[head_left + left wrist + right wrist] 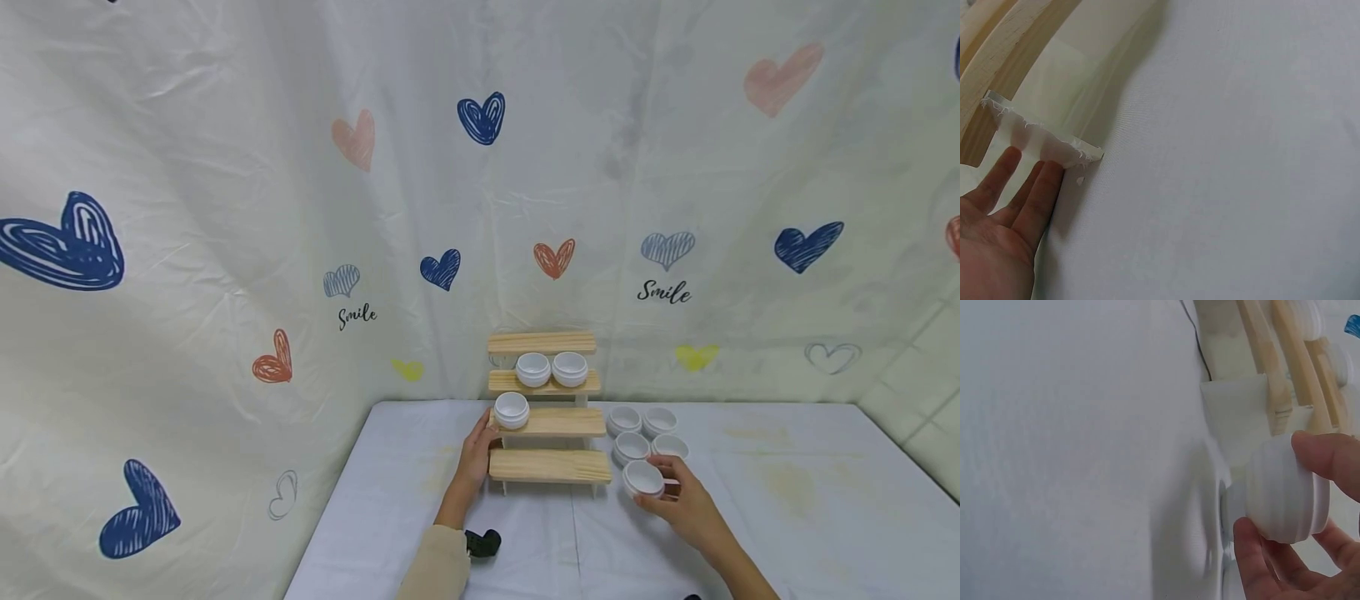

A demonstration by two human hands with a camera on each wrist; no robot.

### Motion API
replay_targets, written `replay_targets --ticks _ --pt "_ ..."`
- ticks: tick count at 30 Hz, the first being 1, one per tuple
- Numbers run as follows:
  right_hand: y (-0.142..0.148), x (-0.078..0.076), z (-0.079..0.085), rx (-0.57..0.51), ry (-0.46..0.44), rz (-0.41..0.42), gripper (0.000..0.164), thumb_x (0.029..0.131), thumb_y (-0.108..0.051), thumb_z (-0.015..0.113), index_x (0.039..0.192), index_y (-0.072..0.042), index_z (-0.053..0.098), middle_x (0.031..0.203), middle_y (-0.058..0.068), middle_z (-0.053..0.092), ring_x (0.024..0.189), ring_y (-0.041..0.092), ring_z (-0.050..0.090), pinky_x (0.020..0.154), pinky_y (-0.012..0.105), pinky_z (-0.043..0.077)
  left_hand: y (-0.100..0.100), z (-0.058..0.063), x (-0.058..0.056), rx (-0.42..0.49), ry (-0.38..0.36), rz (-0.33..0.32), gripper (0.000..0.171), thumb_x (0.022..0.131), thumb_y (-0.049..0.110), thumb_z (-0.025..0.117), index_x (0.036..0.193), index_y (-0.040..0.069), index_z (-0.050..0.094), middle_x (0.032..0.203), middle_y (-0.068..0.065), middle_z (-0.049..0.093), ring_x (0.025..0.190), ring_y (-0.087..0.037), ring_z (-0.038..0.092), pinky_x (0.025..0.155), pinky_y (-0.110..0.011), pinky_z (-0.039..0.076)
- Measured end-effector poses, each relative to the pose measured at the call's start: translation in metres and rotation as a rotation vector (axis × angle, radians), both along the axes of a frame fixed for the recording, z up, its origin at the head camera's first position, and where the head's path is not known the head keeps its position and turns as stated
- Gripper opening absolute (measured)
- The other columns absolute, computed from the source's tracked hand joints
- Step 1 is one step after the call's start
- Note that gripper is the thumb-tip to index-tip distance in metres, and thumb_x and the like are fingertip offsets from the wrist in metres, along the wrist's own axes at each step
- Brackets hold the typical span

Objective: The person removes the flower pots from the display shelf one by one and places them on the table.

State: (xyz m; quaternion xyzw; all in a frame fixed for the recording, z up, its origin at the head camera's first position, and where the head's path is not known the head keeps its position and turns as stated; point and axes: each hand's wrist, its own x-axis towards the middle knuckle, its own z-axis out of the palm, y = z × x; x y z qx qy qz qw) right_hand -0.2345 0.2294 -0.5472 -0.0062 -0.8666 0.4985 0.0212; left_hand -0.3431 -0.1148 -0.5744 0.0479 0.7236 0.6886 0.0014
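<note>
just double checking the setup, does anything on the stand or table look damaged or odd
Yes: the white support on the stand, beside the left hand, has a ragged, shredded edge rather than a clean one. Faint yellowish stains also mark the white tablecloth to the right of the cups.

There is one four-plank stand point(555, 422) and, apparently, eight white bowls point(642, 478).

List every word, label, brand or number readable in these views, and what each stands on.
"Smile": black script on the heart-print backdrop, left of the four-tier wooden stand.
"Smile": same black script and backdrop, right of the stand.
No lettering shows on the stand or the white bowls.
</note>
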Motion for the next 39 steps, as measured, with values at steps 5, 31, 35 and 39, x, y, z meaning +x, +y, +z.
replay_targets --ticks 5,31,35,39 --pt "0.003 -0.001 -0.004 0.025 0.008 0.005 0.073 0.081 -0.021 0.087 0.140 -0.003 0.047 0.133 0.029 0.058 0.102 0.026 0.066 0.074 0.022 0.053 0.000 -0.001 0.000 -0.004 0.006 -0.003 0.059 0.106 0.038 0.045 0.161 0.019 0.035 0.165 -0.008 0.038 0.151 -0.033 0.037 0.125 -0.055 0.026" --pt "0.003 -0.005 -0.011 0.057 0.045 0.031 0.068 0.077 -0.014 0.088 0.134 0.001 0.052 0.126 0.028 0.064 0.101 0.025 0.068 0.079 0.022 0.053 0.000 0.001 0.002 -0.006 0.001 0.006 0.058 0.106 0.038 0.044 0.161 0.021 0.035 0.165 -0.007 0.039 0.147 -0.033 0.042 0.124 -0.056 0.028" --pt "0.004 -0.005 -0.010 0.052 0.024 0.037 0.069 0.079 -0.015 0.088 0.135 0.001 0.051 0.127 0.028 0.063 0.103 0.026 0.067 0.080 0.023 0.053 0.001 0.001 0.002 -0.002 0.002 0.009 0.058 0.106 0.037 0.043 0.161 0.020 0.034 0.165 -0.008 0.038 0.148 -0.035 0.041 0.124 -0.057 0.027" --pt "0.004 -0.005 -0.010 0.047 0.006 0.038 0.069 0.079 -0.015 0.087 0.136 0.002 0.051 0.128 0.028 0.063 0.105 0.027 0.066 0.079 0.022 0.052 0.000 0.005 0.006 -0.002 0.005 -0.005 0.058 0.106 0.036 0.044 0.161 0.020 0.034 0.165 -0.008 0.038 0.146 -0.034 0.043 0.123 -0.056 0.029"
